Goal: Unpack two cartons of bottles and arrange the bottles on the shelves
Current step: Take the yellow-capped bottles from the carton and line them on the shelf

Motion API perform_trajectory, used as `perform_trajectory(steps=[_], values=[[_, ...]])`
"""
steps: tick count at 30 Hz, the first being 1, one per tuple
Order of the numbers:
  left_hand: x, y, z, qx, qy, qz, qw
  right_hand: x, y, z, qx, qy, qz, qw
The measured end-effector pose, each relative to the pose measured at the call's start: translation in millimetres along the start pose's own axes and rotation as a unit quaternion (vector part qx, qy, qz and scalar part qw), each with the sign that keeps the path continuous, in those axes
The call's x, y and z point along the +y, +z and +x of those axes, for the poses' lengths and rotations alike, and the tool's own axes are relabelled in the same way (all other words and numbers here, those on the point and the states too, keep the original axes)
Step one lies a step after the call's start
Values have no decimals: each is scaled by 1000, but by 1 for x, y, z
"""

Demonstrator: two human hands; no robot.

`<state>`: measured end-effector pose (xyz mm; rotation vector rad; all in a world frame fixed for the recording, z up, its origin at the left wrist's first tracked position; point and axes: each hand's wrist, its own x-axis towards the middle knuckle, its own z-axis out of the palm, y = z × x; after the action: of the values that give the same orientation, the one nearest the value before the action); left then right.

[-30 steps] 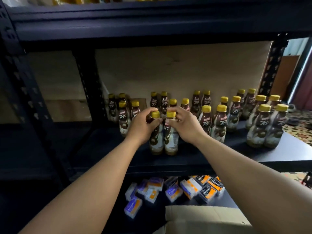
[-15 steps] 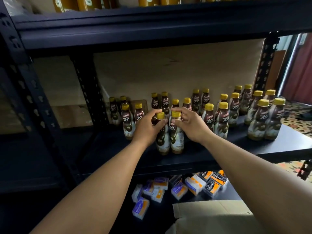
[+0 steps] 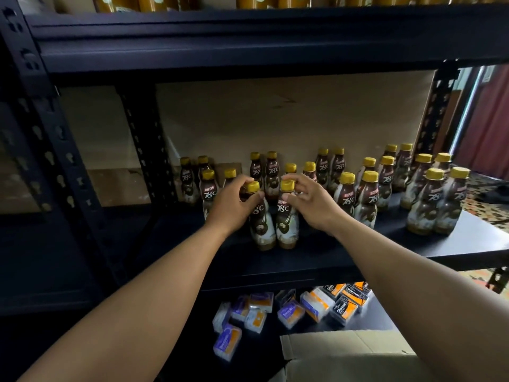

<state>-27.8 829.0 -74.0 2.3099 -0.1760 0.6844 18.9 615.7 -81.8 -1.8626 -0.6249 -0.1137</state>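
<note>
Two brown coffee bottles with yellow caps stand side by side at the front of the dark middle shelf [image 3: 316,260]. My left hand [image 3: 234,205] grips the neck of the left bottle [image 3: 261,230], fingers curled round just under its cap. My right hand [image 3: 311,202] holds the neck of the right bottle [image 3: 286,227] the same way. Both bottles are upright with their bases on the shelf. Several matching bottles stand in pairs behind and to the right, such as the pair [image 3: 438,210] near the shelf's right end.
A black upright post [image 3: 143,139] stands left of the bottles. The shelf above [image 3: 248,37] carries amber bottles. Below, small purple and orange packets [image 3: 289,312] lie on the lower shelf, and an open cardboard carton [image 3: 349,357] sits at the bottom right.
The view has shifted slightly up and left. Both hands stay on the two front bottles, which have spread a little apart at the caps.
</note>
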Motion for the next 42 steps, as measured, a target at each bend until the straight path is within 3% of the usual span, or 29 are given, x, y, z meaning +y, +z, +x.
perform_trajectory(steps=[4, 9, 16, 42], values=[[-1, -12, 7, -19, -11, 24, 999, -8, -2, 6, -21, -3, -53, 998], [12, -29, 27, -92, 33, 78, 992, -21, -18, 8, -1, 2, -108, 994], [21, -33, 22, -188, 43, 29, 981, -26, -24, 9, 1, 0, -145, 989], [15, -23, 22, -134, 17, 30, 990, -10, -15, 21, -3, 3, -97, 995]])
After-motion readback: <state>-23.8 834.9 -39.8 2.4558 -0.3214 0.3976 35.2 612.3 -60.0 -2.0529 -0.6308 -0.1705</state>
